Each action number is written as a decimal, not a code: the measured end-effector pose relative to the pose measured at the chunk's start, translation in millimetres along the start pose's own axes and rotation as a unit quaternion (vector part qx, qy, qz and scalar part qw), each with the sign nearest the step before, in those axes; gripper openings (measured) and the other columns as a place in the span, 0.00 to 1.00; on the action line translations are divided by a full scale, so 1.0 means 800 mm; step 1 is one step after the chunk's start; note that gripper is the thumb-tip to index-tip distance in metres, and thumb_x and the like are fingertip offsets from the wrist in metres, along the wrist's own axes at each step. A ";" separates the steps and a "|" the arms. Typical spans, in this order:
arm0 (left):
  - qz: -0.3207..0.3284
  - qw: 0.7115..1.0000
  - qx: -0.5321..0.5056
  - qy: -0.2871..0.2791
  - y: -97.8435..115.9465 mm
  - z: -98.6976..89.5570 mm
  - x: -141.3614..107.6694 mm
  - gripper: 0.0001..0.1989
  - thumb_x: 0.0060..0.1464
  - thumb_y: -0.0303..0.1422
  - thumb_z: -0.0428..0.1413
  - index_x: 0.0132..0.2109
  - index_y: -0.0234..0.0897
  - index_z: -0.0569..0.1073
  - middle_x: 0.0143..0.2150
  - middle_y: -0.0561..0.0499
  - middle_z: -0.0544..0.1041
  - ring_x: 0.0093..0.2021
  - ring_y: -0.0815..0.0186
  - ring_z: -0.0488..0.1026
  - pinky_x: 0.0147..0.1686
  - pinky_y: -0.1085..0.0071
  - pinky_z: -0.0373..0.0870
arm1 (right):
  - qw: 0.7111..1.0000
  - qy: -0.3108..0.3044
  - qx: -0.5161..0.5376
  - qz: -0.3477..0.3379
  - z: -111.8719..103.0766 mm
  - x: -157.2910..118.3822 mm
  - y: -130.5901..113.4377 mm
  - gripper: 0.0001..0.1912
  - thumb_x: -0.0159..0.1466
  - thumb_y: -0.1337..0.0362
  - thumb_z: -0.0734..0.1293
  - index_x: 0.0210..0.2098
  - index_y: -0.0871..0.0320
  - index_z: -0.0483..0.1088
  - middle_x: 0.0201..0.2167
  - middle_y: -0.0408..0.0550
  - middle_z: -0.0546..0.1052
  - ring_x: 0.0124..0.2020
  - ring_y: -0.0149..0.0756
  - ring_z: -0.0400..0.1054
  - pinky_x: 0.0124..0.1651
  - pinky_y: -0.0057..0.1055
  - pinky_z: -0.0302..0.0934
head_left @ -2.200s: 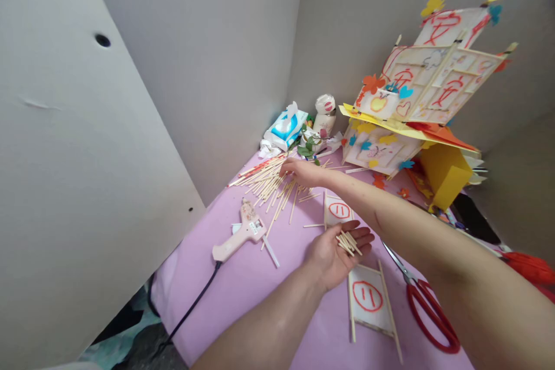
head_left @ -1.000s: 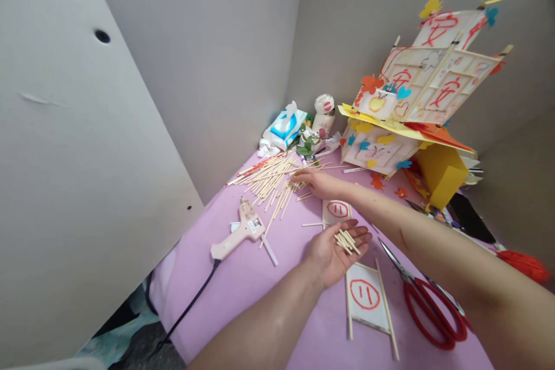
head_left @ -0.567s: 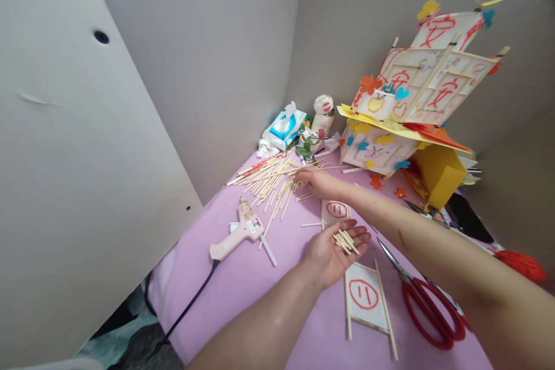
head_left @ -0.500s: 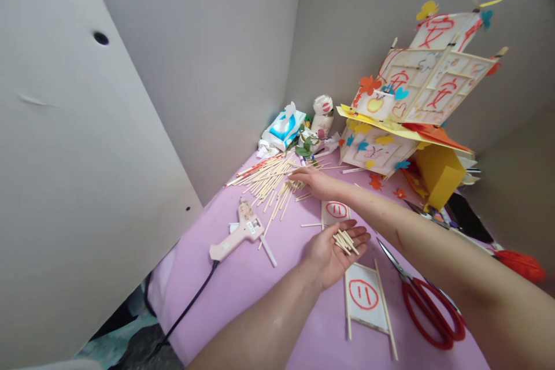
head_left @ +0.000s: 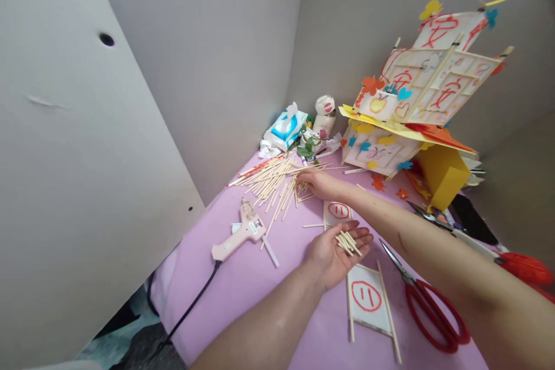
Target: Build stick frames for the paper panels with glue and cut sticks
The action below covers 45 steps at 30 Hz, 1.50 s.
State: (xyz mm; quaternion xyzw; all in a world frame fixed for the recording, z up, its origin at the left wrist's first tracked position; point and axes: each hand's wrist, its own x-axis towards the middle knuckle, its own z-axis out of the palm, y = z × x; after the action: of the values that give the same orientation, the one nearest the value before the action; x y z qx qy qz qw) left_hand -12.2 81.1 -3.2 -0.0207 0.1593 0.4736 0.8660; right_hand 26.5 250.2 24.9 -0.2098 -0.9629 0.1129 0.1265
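Observation:
Palm up, my left hand (head_left: 336, 257) holds several short cut sticks (head_left: 348, 243), its fingers loosely curled under them. My right hand (head_left: 318, 183) reaches to the right side of a loose pile of thin wooden sticks (head_left: 271, 179); its fingers are bent together at the sticks, and what they grip is too small to make out. Below my left hand lies a white panel (head_left: 366, 296) with a red circle drawing, framed by sticks. A similar panel (head_left: 338, 210) lies partly under my right forearm.
A pink glue gun (head_left: 240, 231) with a black cord lies left on the purple cloth (head_left: 243, 312). Red-handled scissors (head_left: 433, 306) lie at the right. Behind stand a tissue pack (head_left: 286, 129), a bottle (head_left: 324, 115) and a decorated paper-and-stick house (head_left: 416, 87).
My right hand has shifted slightly right at the stick pile, its fingers drawn closer together. My left hand still holds the short sticks. The whole view has shifted a little.

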 end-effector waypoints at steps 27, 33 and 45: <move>0.011 1.000 0.009 -0.022 -0.003 -0.004 0.005 0.11 0.54 0.31 0.52 0.41 0.27 0.73 0.38 0.40 0.77 0.40 0.59 0.75 0.44 0.65 0.66 | 0.993 -0.095 -0.040 0.064 0.025 0.082 0.039 0.40 0.51 0.82 0.59 0.63 0.60 0.57 0.64 0.57 0.57 0.64 0.43 0.52 0.62 0.37 0.51; 0.001 1.000 0.004 -0.003 0.000 0.002 0.001 0.10 0.54 0.31 0.53 0.41 0.27 0.72 0.39 0.40 0.77 0.40 0.60 0.75 0.45 0.65 0.66 | 0.991 -0.103 -0.048 0.067 0.015 0.043 0.029 0.40 0.52 0.81 0.60 0.63 0.56 0.55 0.63 0.57 0.59 0.64 0.42 0.53 0.62 0.40 0.51; -0.005 1.000 -0.011 -0.004 0.001 0.001 0.001 0.11 0.51 0.30 0.55 0.40 0.26 0.72 0.37 0.41 0.76 0.40 0.60 0.75 0.46 0.66 0.66 | 0.989 -0.078 -0.104 0.063 0.009 0.042 0.028 0.32 0.55 0.79 0.58 0.58 0.54 0.64 0.60 0.53 0.64 0.60 0.42 0.58 0.59 0.39 0.52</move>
State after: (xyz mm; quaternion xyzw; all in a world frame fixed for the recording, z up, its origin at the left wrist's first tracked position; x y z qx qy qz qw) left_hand -12.3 82.0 -2.6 -0.0290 0.1505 0.4711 0.8687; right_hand 3.1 283.2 18.7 -0.2725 -0.9613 0.0354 0.0212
